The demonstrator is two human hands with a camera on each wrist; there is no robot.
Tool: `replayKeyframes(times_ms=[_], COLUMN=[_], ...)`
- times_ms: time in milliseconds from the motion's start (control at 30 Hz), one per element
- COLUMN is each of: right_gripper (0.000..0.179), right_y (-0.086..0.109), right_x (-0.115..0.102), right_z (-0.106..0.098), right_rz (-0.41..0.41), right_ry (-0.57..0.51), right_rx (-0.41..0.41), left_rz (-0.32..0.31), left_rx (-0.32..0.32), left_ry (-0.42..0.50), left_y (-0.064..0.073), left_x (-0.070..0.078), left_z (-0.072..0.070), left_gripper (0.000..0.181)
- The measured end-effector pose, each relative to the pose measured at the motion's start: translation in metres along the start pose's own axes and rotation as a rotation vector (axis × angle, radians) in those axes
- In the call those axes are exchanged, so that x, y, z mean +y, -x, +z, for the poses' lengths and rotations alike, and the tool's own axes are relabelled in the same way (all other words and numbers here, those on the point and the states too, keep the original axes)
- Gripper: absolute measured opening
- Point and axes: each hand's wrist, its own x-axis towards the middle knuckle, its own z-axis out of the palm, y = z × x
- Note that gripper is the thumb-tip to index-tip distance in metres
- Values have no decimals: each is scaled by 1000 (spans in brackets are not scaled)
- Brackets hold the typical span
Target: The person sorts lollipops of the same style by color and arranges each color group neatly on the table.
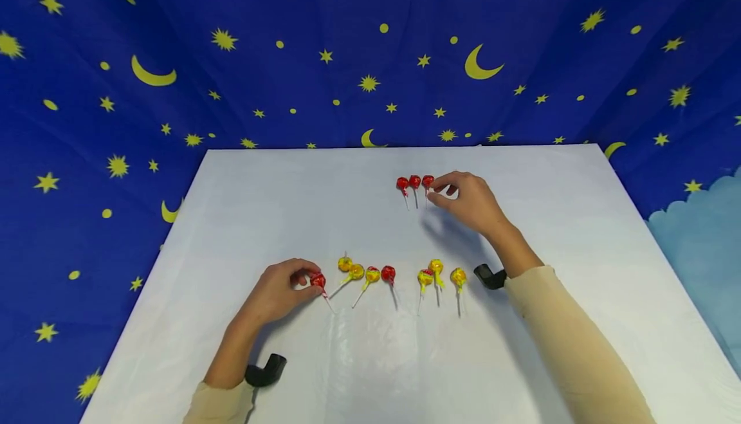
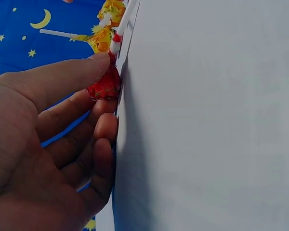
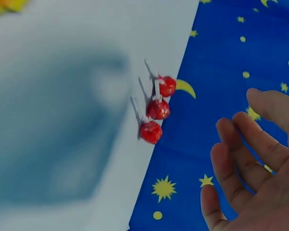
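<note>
Low on the left, my left hand (image 1: 280, 292) pinches a red lollipop (image 1: 318, 280) between thumb and fingers. In the left wrist view the thumb lies over the red wrapper (image 2: 106, 88), and the white stick points up. Farther back, my right hand (image 1: 470, 202) is beside the rightmost of three red lollipops (image 1: 415, 181) that lie in a row. The right wrist view shows the right hand (image 3: 260, 163) with fingers spread and nothing between them, apart from the red lollipops (image 3: 158, 109).
Between the hands lie yellow lollipops (image 1: 356, 272) and another red lollipop (image 1: 388, 274). Several yellow-wrapped lollipops (image 1: 458, 276) lie to their right. All are on a white table (image 1: 278, 212), with a blue star-and-moon cloth (image 1: 324, 89) behind. A black curved piece (image 1: 267, 370) sits at the left wrist.
</note>
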Motion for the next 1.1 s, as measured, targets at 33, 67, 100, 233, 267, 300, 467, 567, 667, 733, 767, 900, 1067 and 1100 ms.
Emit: replayKeyframes(times_ms=[33,67,100,233,267,300,467,567,667,733,767,900,1067,1100], right_gripper=[31,32,32,34,33,33,37,38,36,36,35,35,32,30], right_y=[3,6,9,20,23,26,45,53,57,57,57,58,67,69], right_x=[-2,-3,-4,-8,-9,-10,-20,-28,-34,-38,-40,-47,-47,-46], right_z=[2,3,5,16,20,23,40,49,58,63,65,73,82,84], right_rz=[-3,-8,-15,-66,-91,-117,-242,-282,-295,-289,-288,-310,-332,-336], right_ry=[5,8,9,8,16,30,107,126,124,115,112,137,203,210], right_rx=[-10,-23,-40,-117,-143,-172,-314,-335,-325,-319,-317,-287,-220,-211], left_rz=[0,0,2,16,18,21,21,15,36,55,63,67,58,56], left_rx=[1,-1,-2,2,3,4,3,-1,-2,-8,-9,6,-4,-9], left_ry=[1,5,7,12,13,10,-3,-6,-9,-8,-11,-17,-1,2], left_y=[1,1,2,2,2,2,0,1,3,3,3,4,5,5], left_x=[-1,-2,-2,-2,-2,-2,-3,-4,-5,-5,-5,-6,-6,-6], left_z=[0,-1,0,-1,-1,-1,1,0,-2,-4,-5,-7,-4,-4], left_gripper=[27,28,28,28,28,28,28,28,27,27,27,27,28,28])
